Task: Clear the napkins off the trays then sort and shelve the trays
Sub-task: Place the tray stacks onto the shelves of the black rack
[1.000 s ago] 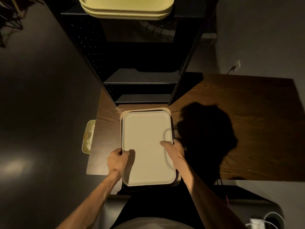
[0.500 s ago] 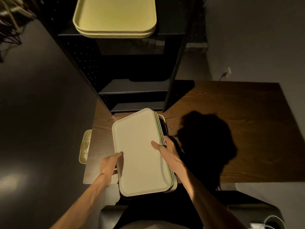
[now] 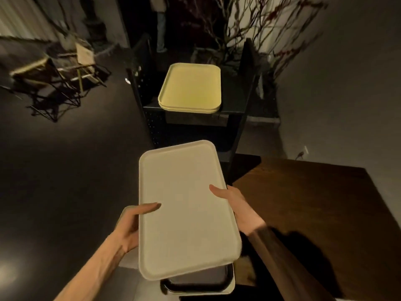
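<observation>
Running near to far with its long axis leaning a little to the left at the far end, the cream tray (image 3: 184, 209) sits lifted above the near edge of the scene, its hollow face up and its near end tipped slightly down. Its two long sides are gripped: the left hand (image 3: 132, 227) clamps the left rim, thumb lying across the top surface and the other fingers hidden beneath, while the right hand (image 3: 234, 203) clamps the right rim the same way, thumb on top pointing left. Directly below its near end lies a stack of trays (image 3: 199, 281), a dark one on a pale one, only their near ends showing. To the right spreads the wooden table (image 3: 314, 203), crossed by a dark shadow near the right forearm. Farther off stands a black shelf unit (image 3: 236, 109), and on its top level rest the yellow trays (image 3: 191, 88), stacked, their long axis also running near to far. Bare branches (image 3: 249, 25) rise behind the shelf, and folding chairs (image 3: 54, 70) stand far left on the dark floor.
</observation>
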A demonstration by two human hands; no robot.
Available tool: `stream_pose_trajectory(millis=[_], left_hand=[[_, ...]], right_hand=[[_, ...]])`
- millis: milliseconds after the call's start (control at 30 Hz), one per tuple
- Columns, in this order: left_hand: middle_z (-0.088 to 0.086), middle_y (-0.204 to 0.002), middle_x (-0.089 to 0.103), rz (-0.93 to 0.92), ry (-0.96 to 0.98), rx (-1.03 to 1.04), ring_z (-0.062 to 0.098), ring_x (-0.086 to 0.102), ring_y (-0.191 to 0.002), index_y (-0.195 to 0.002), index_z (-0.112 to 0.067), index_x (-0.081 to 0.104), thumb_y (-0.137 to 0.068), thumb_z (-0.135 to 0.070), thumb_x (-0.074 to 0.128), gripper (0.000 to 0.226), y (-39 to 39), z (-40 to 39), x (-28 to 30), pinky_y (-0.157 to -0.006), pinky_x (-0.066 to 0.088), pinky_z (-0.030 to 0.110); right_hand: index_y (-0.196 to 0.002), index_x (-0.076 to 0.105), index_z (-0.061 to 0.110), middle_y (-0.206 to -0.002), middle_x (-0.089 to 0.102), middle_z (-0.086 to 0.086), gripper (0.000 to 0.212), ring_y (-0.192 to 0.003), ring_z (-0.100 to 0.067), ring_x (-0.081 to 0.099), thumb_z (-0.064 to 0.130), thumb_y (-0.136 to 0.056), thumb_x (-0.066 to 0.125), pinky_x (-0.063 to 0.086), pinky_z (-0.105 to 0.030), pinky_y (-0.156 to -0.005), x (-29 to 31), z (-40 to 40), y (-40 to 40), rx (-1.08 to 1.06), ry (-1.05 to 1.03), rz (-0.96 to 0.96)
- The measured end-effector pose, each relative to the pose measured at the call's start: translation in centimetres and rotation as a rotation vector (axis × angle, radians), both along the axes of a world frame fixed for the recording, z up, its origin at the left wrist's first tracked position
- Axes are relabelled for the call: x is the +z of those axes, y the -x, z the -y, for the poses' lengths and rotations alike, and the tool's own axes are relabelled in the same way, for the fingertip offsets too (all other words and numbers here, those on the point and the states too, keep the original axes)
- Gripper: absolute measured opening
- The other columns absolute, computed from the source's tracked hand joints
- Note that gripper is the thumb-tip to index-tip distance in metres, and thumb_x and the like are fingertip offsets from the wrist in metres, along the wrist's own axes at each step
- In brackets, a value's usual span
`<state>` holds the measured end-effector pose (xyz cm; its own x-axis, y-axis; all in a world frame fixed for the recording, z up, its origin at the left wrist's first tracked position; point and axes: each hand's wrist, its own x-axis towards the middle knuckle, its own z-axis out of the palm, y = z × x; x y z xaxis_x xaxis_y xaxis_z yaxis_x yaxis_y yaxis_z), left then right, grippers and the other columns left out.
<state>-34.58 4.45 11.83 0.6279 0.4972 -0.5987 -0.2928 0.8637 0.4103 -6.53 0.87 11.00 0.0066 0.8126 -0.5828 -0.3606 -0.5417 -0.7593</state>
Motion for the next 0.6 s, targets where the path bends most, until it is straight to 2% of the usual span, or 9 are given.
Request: stream_pose_trajectory(millis=[67,167,233,300,400,467,500,600], left_hand=[[0.025,-0.137,0.052,0.008,-0.034,0.005,0.043,0.056,-0.117,-0.135,-0.001,0.053,-0.074,-0.006,0.071,0.064,0.1,0.2,2.1,-0.108,0.038,0.057],[0.028,-0.119,0.063,0.007,-0.115,0.051,0.045,0.065,-0.101,-0.120,0.001,0.065,-0.074,-0.005,0.064,0.047,0.0,0.7,4.8,-0.094,0.049,0.058],[0.028,-0.109,0.067,-0.009,-0.164,0.089,0.044,0.068,-0.089,-0.117,0.001,0.064,-0.081,-0.006,0.049,0.040,-0.1,1.0,6.5,-0.083,0.055,0.056],[0.027,-0.101,0.068,-0.034,-0.201,0.141,0.043,0.069,-0.081,-0.114,0.001,0.064,-0.083,-0.007,0.042,0.038,-0.2,0.9,8.1,-0.077,0.056,0.054],[0.025,-0.104,0.064,-0.067,-0.268,0.211,0.042,0.064,-0.085,-0.107,-0.001,0.070,-0.074,-0.008,0.054,0.037,-0.2,0.6,10.1,-0.089,0.047,0.054],[0.024,-0.101,0.064,-0.077,-0.290,0.266,0.041,0.062,-0.083,-0.105,-0.001,0.069,-0.070,-0.008,0.055,0.038,-0.1,0.4,11.2,-0.088,0.046,0.052],[0.023,-0.099,0.064,-0.081,-0.302,0.281,0.041,0.062,-0.082,-0.108,-0.002,0.067,-0.071,-0.009,0.055,0.039,0.0,0.4,11.7,-0.086,0.047,0.052],[0.021,-0.095,0.068,-0.054,-0.352,0.309,0.039,0.065,-0.078,-0.112,-0.005,0.064,-0.074,-0.011,0.051,0.041,0.4,0.3,13.2,-0.079,0.051,0.050]], right_hand=[[-0.122,0.065,0.010,-0.111,0.073,-0.014,0.050,-0.102,-0.035,0.070,0.028,-0.078,0.080,0.052,-0.055,-0.096,1.7,-0.2,-0.1,0.016,-0.032,-0.018],[-0.139,0.048,0.015,-0.121,0.070,-0.011,0.092,-0.108,-0.033,0.068,0.041,-0.062,0.091,0.052,-0.054,-0.096,3.8,-0.9,0.4,0.047,-0.045,0.032],[-0.148,0.035,0.019,-0.128,0.066,-0.007,0.112,-0.111,-0.030,0.067,0.047,-0.056,0.093,0.053,-0.052,-0.095,4.8,-1.6,0.3,0.065,-0.072,0.055],[-0.147,0.038,0.017,-0.128,0.066,-0.006,0.109,-0.112,-0.028,0.067,0.051,-0.058,0.091,0.052,-0.050,-0.098,7.2,-2.0,0.2,0.081,-0.118,0.078],[-0.128,0.064,0.017,-0.124,0.069,-0.007,0.062,-0.116,-0.026,0.065,0.051,-0.078,0.076,0.047,-0.044,-0.104,11.5,-2.3,0.4,0.138,-0.230,0.085],[-0.119,0.071,0.024,-0.121,0.071,-0.003,0.045,-0.116,-0.022,0.065,0.054,-0.085,0.066,0.045,-0.041,-0.104,14.2,-3.1,0.5,0.114,-0.323,0.067],[-0.118,0.071,0.024,-0.118,0.072,-0.003,0.050,-0.114,-0.021,0.066,0.058,-0.083,0.066,0.046,-0.041,-0.104,15.2,-4.1,0.5,0.051,-0.344,0.079],[-0.133,0.055,0.003,-0.124,0.066,-0.019,0.093,-0.115,-0.034,0.063,0.066,-0.067,0.074,0.046,-0.047,-0.107,16.7,-7.8,0.1,-0.159,-0.291,0.118]])
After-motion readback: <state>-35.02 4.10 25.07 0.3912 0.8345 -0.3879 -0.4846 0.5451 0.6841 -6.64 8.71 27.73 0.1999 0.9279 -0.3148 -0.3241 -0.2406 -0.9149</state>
